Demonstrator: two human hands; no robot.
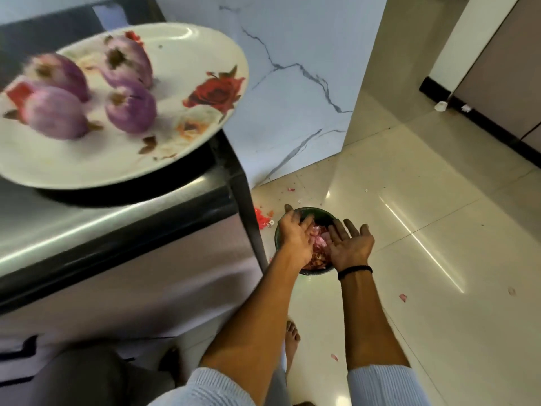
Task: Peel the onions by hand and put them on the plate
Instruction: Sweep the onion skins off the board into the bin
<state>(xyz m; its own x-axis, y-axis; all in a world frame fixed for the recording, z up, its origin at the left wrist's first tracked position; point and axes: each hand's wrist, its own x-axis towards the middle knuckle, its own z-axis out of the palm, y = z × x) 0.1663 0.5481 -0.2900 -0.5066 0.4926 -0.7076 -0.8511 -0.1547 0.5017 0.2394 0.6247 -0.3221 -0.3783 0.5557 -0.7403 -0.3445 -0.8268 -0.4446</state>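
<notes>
Over on the left, four peeled onions [128, 111] sit together on the left half of your rose-print plate [181, 54], near the right edge of the steel desk [87, 224]. Down low, your left hand [294, 235] hovers over a green bowl [319, 213] on the floor [409, 200], fingers straight, gripping nothing, with pink peels [317, 240] heaped below. Your right hand [349, 244] is just beside it, palm up, fingers loose and empty. Stray scraps [403, 297] dot the floor to the right.

Shiny steel counter [73, 235] with a rose-patterned plate [87, 167]; tiled floor [439, 230] with green bowl [319, 211], scattered peel scraps [262, 218].
</notes>
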